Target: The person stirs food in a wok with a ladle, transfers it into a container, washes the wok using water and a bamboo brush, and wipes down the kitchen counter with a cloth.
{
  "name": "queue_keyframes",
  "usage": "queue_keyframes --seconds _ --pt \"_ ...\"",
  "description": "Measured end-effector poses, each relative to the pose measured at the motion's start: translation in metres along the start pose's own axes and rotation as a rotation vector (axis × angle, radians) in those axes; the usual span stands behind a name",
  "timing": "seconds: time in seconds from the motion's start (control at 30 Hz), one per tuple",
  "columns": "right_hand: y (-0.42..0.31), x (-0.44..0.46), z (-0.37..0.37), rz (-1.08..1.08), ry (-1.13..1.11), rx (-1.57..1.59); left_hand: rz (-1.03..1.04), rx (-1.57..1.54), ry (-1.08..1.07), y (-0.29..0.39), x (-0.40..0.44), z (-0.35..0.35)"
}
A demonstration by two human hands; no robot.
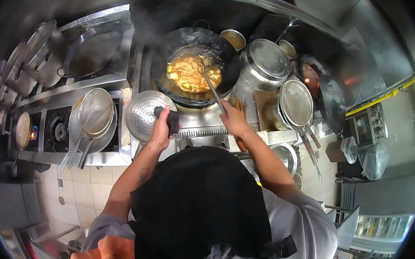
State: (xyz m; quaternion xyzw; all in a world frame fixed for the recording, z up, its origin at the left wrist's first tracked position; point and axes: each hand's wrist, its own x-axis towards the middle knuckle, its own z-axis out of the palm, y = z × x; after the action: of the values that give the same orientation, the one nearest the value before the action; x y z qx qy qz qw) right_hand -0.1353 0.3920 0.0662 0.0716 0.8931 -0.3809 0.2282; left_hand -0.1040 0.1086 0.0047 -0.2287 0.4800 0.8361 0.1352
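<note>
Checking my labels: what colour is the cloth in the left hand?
The cloth is black; see the head view.

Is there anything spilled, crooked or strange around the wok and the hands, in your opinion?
Nothing clearly stands out: the food lies inside the wok, the right hand grips the ladle, and the left hand holds a dark cloth.

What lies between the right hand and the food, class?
In the head view, a ladle handle runs from the right hand over the wok to the food.
</note>
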Motion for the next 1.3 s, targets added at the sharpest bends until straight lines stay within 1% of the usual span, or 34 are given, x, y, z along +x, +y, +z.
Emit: queue_keyframes --seconds 0.03,0.07,0.1,0.13,0.2,0.23,0.27,0.3,0.33,0.37,0.4,0.43,0.47,0.53,0.6,0.67,0.73,0.77,0.8,0.83,0.87,0.93,0.97,1.0,1.03,1.07,1.1,1.13,1.2,1.23,1.3 --pt "0.028 0.004 -0.004 -0.250 0.118 -0.090 -0.024 0.041 -0.059 -0.003 0.012 -0.003" --pt "0.048 0.004 -0.013 -0.499 0.236 -0.181 -0.027 0.043 -0.058 -0.004 0.021 0.000" --pt "0.053 -0.002 -0.028 -0.579 0.309 -0.233 -0.069 0.047 -0.031 -0.005 0.030 0.005" --pt "0.055 -0.003 -0.043 -0.575 0.304 -0.230 -0.111 0.050 -0.001 -0.006 0.040 0.008" --pt "0.045 -0.004 -0.070 -0.343 0.337 -0.227 -0.148 0.092 0.001 -0.005 0.060 0.015" --pt "0.041 -0.001 -0.074 -0.283 0.326 -0.212 -0.151 0.085 0.069 -0.005 0.070 0.024" --pt "0.039 0.004 -0.070 -0.288 0.330 -0.209 -0.152 0.076 0.135 -0.004 0.081 0.031" --pt "0.040 0.011 -0.056 -0.240 0.358 -0.232 -0.210 0.074 0.128 -0.003 0.093 0.037" --pt "0.047 0.021 -0.040 -0.192 0.385 -0.256 -0.216 0.040 0.179 0.000 0.094 0.054" --pt "0.086 0.055 -0.007 -0.244 0.401 -0.184 -0.237 0.082 0.121 -0.008 0.106 0.059" --pt "0.081 0.049 0.005 -0.293 0.367 -0.227 -0.258 0.124 0.065 -0.016 0.118 0.063" --pt "0.075 0.042 0.016 -0.344 0.334 -0.267 -0.340 0.145 0.028 -0.011 0.112 0.074" --pt "0.033 0.001 0.001 -0.250 0.154 -0.143 -0.344 0.142 0.034 -0.015 0.117 0.074" --pt "0.025 -0.011 -0.031 -0.297 0.118 -0.159 -0.277 0.057 0.146 -0.021 0.137 0.074" --pt "0.035 0.004 -0.056 -0.339 0.083 -0.175 -0.255 0.028 0.175 -0.020 0.137 0.077" --pt "0.048 0.055 -0.068 -0.400 0.243 -0.221 -0.295 0.095 0.074 -0.022 0.138 0.072" --pt "0.051 0.103 -0.065 -0.399 0.360 -0.222 -0.299 0.075 0.075 -0.014 0.124 0.080" --pt "0.049 0.113 -0.051 -0.384 0.367 -0.213 -0.286 0.020 0.086 -0.008 0.113 0.088" --pt "0.042 0.121 -0.034 -0.303 0.368 -0.252 -0.274 -0.034 0.090 -0.003 0.108 0.091" --pt "0.034 0.124 -0.020 -0.222 0.370 -0.293 -0.319 -0.065 0.105 -0.006 0.118 0.089" --pt "0.021 0.115 -0.007 -0.204 0.387 -0.293 -0.329 -0.055 0.086 -0.013 0.124 0.085" --pt "-0.007 0.073 0.023 -0.207 0.227 -0.275 -0.141 -0.088 0.045 -0.032 0.132 0.071" --pt "-0.011 0.053 0.032 -0.182 0.232 -0.267 -0.127 -0.096 0.077 -0.042 0.143 0.063" --pt "-0.008 0.030 0.036 -0.266 0.244 -0.247 -0.154 -0.084 0.070 -0.044 0.141 0.053" --pt "-0.007 0.004 0.038 -0.347 0.251 -0.231 -0.125 -0.081 0.049 -0.046 0.134 0.043" --pt "-0.023 -0.026 0.034 -0.230 0.229 -0.244 -0.091 -0.081 0.027 -0.043 0.127 0.037" --pt "-0.033 -0.047 0.029 -0.123 0.210 -0.255 -0.105 -0.074 0.093 -0.033 0.107 0.034" --pt "-0.019 -0.050 0.027 -0.150 0.272 -0.292 -0.118 -0.067 0.090 -0.025 0.092 0.020" --pt "-0.002 -0.059 0.022 -0.196 0.401 -0.369 -0.060 0.043 -0.027 -0.022 0.068 -0.006" --pt "0.000 -0.064 0.017 -0.155 0.428 -0.417 -0.057 0.071 0.005 -0.022 0.061 -0.018" --pt "0.006 -0.071 0.027 -0.088 0.465 -0.451 -0.082 0.096 -0.017 -0.011 0.049 -0.033"
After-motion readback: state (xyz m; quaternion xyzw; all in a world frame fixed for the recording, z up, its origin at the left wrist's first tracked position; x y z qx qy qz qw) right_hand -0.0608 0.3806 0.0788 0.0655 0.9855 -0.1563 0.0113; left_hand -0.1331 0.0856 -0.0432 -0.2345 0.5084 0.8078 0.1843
